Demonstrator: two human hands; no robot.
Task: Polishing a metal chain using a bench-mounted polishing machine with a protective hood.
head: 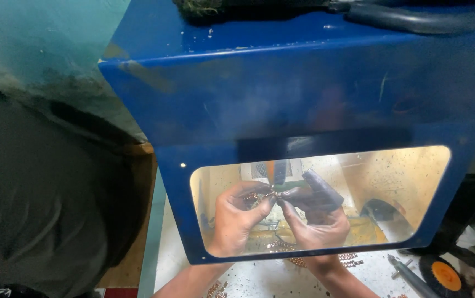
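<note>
While we are working inside the blue cabinet (303, 94), looking through its clear window (403, 187), our left hand (237, 218) is pinching a small coppery piece (269, 194) between thumb and fingertips, and our right hand (314, 212) is closing its fingertips on the same piece from the other side. We are judging it best to keep both wrists low and the piece centred behind the window. More coppery chain links (348, 257) are lying on the white counter (259, 276).
</note>
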